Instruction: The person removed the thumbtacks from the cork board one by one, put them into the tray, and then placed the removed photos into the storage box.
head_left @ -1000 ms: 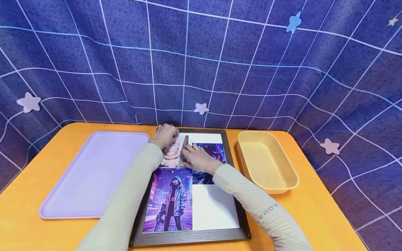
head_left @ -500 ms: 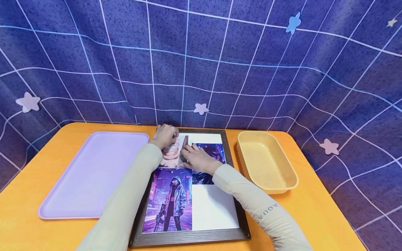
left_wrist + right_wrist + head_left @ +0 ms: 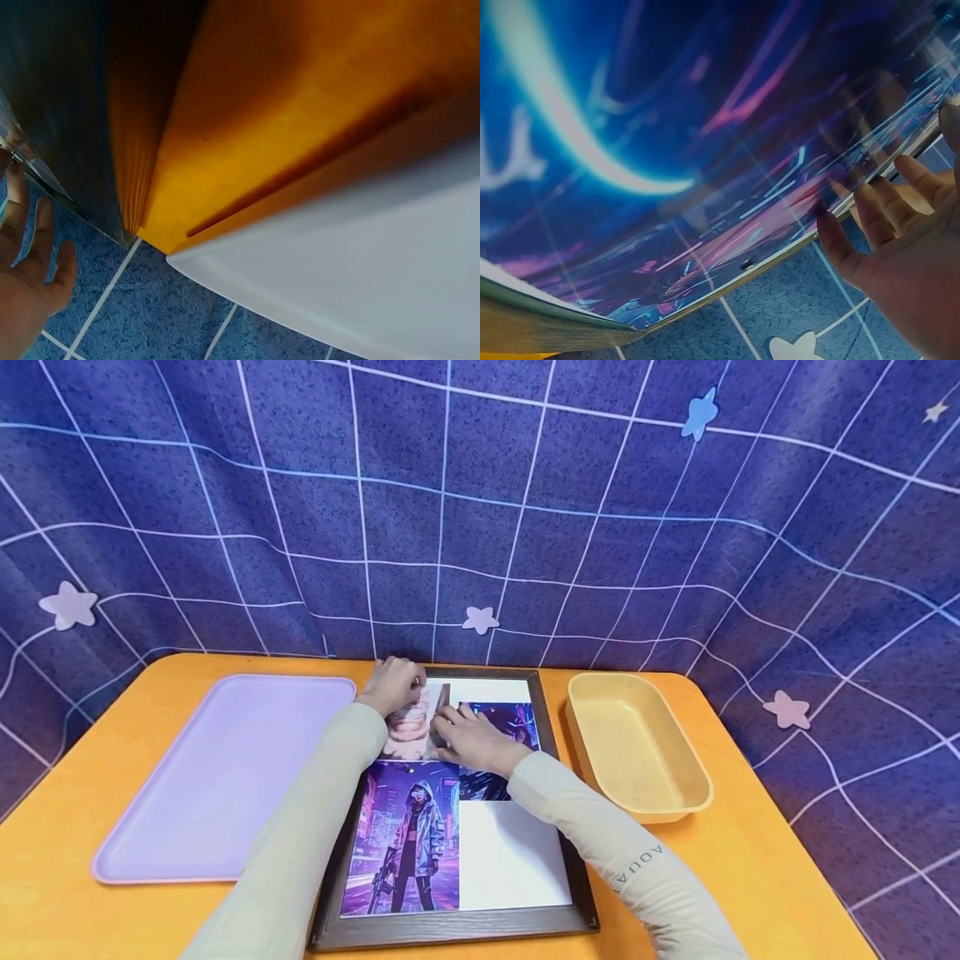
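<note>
A dark picture frame [image 3: 450, 932] lies on the table with a white backing [image 3: 513, 860] inside. My left hand [image 3: 393, 685] touches the upper left of a pinkish print [image 3: 408, 735], near the frame's top left corner. My right hand [image 3: 476, 739] rests with its fingertips at that print's right side, over a dark purple print [image 3: 487, 785] it partly hides. Below the pinkish print lies a print of a hooded figure [image 3: 408, 843]. In the right wrist view, extended fingertips [image 3: 836, 236] touch a glossy surface. The left wrist view shows loosely spread fingers [image 3: 37, 240] by the frame.
A lilac tray [image 3: 232, 777] lies left of the frame, partly behind my left sleeve. To the right stands a yellow basin [image 3: 637, 743]. Both sit on an orange table [image 3: 757, 877]. A blue gridded curtain [image 3: 480, 510] with stars hangs behind the table.
</note>
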`<state>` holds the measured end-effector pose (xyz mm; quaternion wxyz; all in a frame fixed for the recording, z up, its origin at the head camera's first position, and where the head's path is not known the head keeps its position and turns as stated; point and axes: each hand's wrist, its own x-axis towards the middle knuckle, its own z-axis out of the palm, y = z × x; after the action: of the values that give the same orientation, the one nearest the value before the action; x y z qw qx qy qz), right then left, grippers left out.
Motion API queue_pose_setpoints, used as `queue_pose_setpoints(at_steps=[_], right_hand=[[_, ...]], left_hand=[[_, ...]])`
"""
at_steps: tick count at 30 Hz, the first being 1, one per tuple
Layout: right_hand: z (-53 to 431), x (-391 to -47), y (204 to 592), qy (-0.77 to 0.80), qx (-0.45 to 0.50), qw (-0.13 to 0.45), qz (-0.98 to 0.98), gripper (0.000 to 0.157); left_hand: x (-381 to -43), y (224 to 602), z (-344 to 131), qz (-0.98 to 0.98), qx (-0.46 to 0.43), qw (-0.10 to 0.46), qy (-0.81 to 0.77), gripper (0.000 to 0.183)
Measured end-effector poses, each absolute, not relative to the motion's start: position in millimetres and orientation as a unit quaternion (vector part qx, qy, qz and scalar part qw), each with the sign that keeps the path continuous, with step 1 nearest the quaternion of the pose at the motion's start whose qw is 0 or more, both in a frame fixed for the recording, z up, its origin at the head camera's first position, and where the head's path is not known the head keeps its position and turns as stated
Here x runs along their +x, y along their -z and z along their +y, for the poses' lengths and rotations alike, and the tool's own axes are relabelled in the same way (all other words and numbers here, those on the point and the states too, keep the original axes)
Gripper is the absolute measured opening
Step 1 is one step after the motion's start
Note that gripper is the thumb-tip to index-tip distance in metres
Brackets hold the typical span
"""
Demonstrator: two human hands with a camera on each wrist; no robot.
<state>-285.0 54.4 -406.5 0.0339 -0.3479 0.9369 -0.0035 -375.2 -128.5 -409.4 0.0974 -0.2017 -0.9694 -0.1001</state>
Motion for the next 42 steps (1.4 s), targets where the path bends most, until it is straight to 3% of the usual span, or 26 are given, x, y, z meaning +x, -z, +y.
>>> queue_pose_setpoints(at_steps=[42], right_hand=[[54.4,-285.0,405.8,0.002,-0.343,0.044,0.938,0.045]], left_hand=[[-371.5,409.5,-130.8,-0.963,-0.21,0.092,0.139,0.011]])
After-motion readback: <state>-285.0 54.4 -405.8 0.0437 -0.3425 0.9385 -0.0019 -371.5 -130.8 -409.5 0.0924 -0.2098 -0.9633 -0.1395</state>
